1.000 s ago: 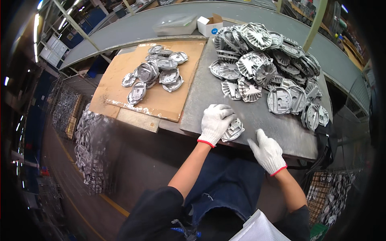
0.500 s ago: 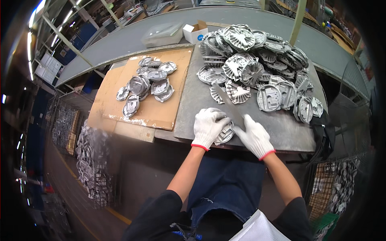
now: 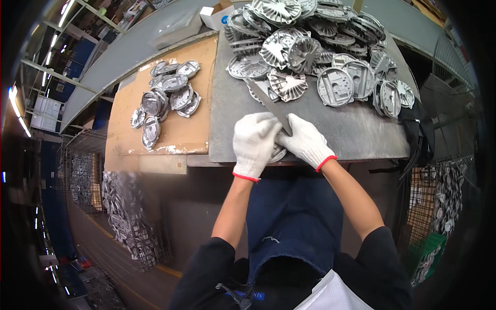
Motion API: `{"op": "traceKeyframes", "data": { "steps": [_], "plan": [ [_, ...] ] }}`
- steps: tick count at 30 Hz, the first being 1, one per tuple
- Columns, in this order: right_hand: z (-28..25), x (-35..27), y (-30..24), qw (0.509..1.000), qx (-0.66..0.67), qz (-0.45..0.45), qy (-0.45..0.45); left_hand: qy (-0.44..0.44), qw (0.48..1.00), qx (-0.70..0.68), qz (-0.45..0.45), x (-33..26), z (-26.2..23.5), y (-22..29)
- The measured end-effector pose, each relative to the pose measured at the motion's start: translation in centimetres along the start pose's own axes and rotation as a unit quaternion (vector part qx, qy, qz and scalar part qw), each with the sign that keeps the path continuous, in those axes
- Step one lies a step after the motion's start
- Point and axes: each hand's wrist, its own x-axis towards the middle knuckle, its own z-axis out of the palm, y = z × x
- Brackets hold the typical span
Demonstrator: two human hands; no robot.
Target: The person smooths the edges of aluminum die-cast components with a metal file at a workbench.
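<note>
1. Left hand point(image 3: 256, 139): white knit glove, red cuff edge; fingers bent down over a casting at the table's front edge. The underside of the grip is hidden, so whether it pinches the part cannot be told.
2. Right hand point(image 3: 308, 140): matching glove; closed around the lower end of a flat file, thumb laid up along it. Fingertips close beside the left hand.
3. Flat file point(image 3: 266, 98): long, narrow, grey metal; slants up and left from the right hand, far end in line of sight over finned castings. Contact with the casting below not discernible.
4. Round casting point(image 3: 278, 154), one: silvery metal, largely covered by the gloves; situated between and beneath the hands, at the table's front edge.
5. Table point(image 3: 369, 137): grey metal top, scuffed.
6. Large pile of castings point(image 3: 279, 49): many, stacked several deep at the back and right of the table; some show radiating fins, others their recessed inner faces.
7. Cardboard sheet point(image 3: 201, 93): brown, worn front edge; left of the bare metal top.
8. Small heap of castings point(image 3: 171, 82): oval and round pieces, overlapping, on the cardboard sheet.
9. White carton point(image 3: 214, 19): flaps open, behind the table.
10. Apron point(image 3: 294, 217): dark blue, worn by the person.
11. Green crate point(image 3: 433, 253): lower right, beside a wire basket point(image 3: 419, 201).
</note>
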Motion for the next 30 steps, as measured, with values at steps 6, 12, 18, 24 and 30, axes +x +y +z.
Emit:
{"op": "traceKeyframes", "data": {
  "steps": [6,12,18,24,30],
  "plan": [
    [0.0,0.1,0.0,0.999,0.015,0.021,-0.019,0.025,1.000,0.018,0.003,-0.4,0.9,-0.4],
    [0.5,-0.1,0.4,0.999,0.040,0.007,-0.002,0.024,0.998,0.022,0.062,0.1,0.0,-0.8],
    [1.6,0.3,1.2,0.999,0.020,-0.007,0.029,0.087,0.984,-0.156,0.004,2.0,-1.7,3.8],
    [-0.1,-0.6,2.0,0.999,0.046,0.001,-0.019,-0.053,0.992,-0.067,-0.095,4.4,-4.5,2.7],
    [1.3,-0.3,4.4,0.948,0.295,-0.095,0.068,-0.101,0.984,-0.057,-0.133,0.7,-1.7,-0.2]
  ]
}}
